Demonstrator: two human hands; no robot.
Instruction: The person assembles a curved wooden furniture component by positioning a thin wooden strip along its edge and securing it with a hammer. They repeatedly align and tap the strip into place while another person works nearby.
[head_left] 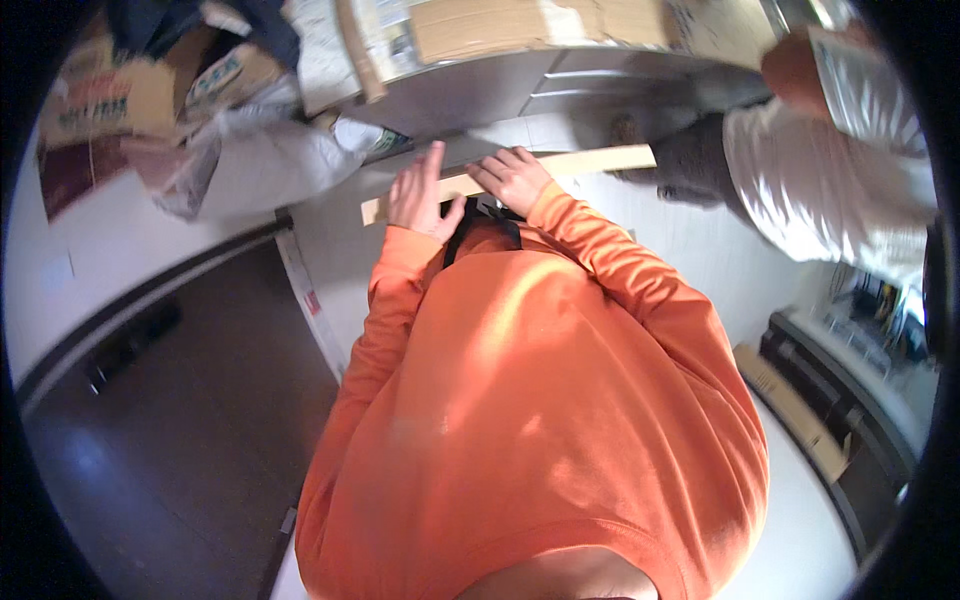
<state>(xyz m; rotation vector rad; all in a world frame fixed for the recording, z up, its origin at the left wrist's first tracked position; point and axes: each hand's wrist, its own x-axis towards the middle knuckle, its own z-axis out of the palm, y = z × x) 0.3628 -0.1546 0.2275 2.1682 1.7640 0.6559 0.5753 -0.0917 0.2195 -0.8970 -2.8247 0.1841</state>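
In front of my waist a long, flat tan strip [605, 160] runs crosswise, its right end a little higher than its left. I cannot tell whether it is wood or cardboard. My right hand [512, 181] is closed on the strip near its middle, fingers bent over it. My left hand [415, 197] lies against the strip near its left end, fingers stretched out and thumb apart. The hands cover parts of the strip between them. Something small and dark, partly hidden, shows just below the right hand.
Ahead stands a grey counter front [440, 100] with a cardboard box [535, 28] on top. Cardboard and a clear plastic bag [255, 165] are heaped at the far left. Another person [810, 180] stands at the right. A dark door [190, 420] is at the left, a black case [850, 400] at lower right.
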